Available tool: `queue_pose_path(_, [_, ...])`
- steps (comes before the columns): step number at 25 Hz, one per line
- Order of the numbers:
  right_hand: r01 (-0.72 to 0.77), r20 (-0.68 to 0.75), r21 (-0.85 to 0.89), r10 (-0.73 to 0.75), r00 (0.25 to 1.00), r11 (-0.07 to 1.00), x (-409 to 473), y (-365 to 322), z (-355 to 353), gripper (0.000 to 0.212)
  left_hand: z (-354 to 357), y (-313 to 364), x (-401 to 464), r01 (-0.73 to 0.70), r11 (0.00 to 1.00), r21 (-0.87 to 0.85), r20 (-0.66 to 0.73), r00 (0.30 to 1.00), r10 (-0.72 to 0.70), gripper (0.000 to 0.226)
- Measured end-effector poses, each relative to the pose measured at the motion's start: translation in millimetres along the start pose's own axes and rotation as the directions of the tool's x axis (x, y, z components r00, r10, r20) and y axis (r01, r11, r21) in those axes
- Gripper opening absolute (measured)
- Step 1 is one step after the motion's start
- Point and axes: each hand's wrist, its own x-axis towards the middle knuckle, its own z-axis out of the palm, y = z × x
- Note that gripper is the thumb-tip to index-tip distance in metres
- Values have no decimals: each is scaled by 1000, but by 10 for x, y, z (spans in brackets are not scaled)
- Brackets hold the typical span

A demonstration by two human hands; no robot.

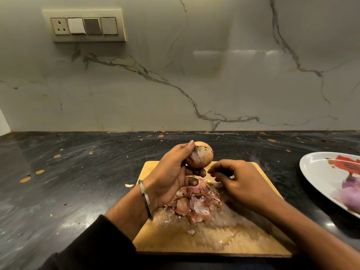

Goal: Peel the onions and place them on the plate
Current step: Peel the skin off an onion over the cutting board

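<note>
So the left hand [171, 172] has the onion [199, 155] held up above the far edge of the wooden cutting board [224, 240], fingers curled around it from the left and underneath, with one fingertip up on top. It's pretty round, so there's no obvious long axis, but the torn patch of skin with purple showing through faces toward the camera, and a stubby end sits at the top left, right by that fingertip. Most of the papery brown skin is still on.

The right hand [239, 180] is just to the right of the onion and a bit lower, fingers bent in toward the thumb. Can't tell if it's pinching a bit of peel or nothing at all.

A pile of peels [194, 203] sits on the board below both hands. Off at the right edge, the white plate [315, 168] has peeled purple onions [350, 193] on it, well apart from the hands.
</note>
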Motion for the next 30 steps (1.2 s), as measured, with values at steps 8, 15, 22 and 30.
queue_pose_path(8, [123, -233, 374, -35, 972, 919, -21, -67, -49, 19, 27, -66, 13, 7, 991, 132, 7, 1000, -8, 28])
queue_pose_path(15, [134, -244, 420, -31, 969, 897, -30, -34, -80, 16, 11, -50, 8, -5, 985, 170, 69, 998, -7, 27])
queue_pose_path(22, [148, -236, 386, -57, 970, 911, -26, -12, -50, 15, -22, -51, 32, -14, 990, 138, 65, 998, 5, 25])
queue_pose_path(30, [176, -335, 206, -99, 937, 963, -21, -71, 45, 11, -53, -106, 78, -43, 983, 180, 55, 998, 33, 22])
